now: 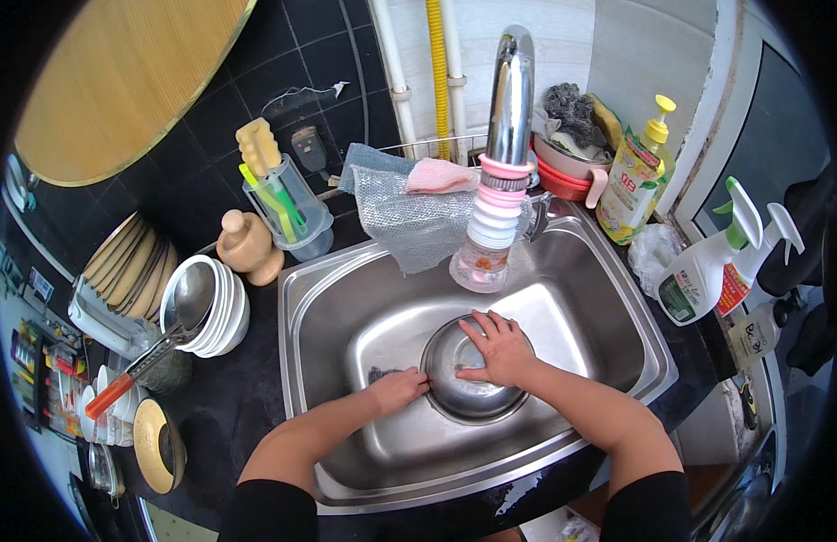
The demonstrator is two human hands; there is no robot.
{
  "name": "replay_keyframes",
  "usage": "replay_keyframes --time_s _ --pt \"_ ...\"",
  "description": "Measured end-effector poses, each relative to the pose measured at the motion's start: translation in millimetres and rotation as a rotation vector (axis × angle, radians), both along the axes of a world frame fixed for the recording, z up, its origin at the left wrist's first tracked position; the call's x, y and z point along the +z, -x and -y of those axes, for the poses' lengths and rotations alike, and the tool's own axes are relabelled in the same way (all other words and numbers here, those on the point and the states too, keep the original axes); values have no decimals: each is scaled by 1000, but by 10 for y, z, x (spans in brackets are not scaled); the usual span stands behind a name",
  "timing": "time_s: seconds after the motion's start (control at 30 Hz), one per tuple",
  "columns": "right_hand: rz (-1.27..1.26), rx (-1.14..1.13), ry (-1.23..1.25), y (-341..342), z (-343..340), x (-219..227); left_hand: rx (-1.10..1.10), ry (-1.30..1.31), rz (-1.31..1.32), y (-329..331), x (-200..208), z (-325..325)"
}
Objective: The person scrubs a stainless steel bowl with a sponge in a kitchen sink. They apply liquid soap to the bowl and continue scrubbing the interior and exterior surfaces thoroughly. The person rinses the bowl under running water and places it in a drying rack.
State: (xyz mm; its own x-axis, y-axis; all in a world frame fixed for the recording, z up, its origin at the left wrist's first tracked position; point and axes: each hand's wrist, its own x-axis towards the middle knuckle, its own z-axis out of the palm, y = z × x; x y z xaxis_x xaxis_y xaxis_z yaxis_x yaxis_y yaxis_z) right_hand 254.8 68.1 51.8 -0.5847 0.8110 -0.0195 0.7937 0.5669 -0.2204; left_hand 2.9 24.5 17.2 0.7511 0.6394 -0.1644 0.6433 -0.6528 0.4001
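A round, domed stainless steel bowl [456,397] sits upside down on the bottom of the sink [391,452]. My left hand [400,390] is at its left rim, fingers curled and closed on the edge. Across the top of the dome lies my right hand [502,350], its fingers spread and nothing grasped. Just behind my left hand, a dark steel wool scrubber [382,372] rests on the sink floor, partly hidden by the hand. The chrome faucet [511,99], with a pink and white extension [492,221], hangs over the sink behind the bowl.
Left of the sink stand stacked white bowls [227,312] with a strainer [188,298] on top, a wooden mortar [247,244] and a utensil holder [301,217]. Cloths [409,212] drape over the back rim. A yellow pump bottle [631,181] and spray bottles [707,275] line the right.
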Motion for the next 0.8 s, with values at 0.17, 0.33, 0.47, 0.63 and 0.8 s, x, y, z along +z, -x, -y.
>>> replay_keyframes --time_s 0.17,0.33,0.47,0.63,0.8 --pt "-25 19 -131 37 25 -10 13 -176 -44 124 -230 -261" --pt "-37 25 -108 29 11 -33 116 83 75 78 -451 164" --pt "-50 0 -5 16 -12 -69 103 -51 -28 72 -85 -157" --pt "-19 14 -81 56 28 -26 78 -46 0 49 -229 115" --pt "-20 1 6 38 1 -50 107 -3 -10 35 -163 44"
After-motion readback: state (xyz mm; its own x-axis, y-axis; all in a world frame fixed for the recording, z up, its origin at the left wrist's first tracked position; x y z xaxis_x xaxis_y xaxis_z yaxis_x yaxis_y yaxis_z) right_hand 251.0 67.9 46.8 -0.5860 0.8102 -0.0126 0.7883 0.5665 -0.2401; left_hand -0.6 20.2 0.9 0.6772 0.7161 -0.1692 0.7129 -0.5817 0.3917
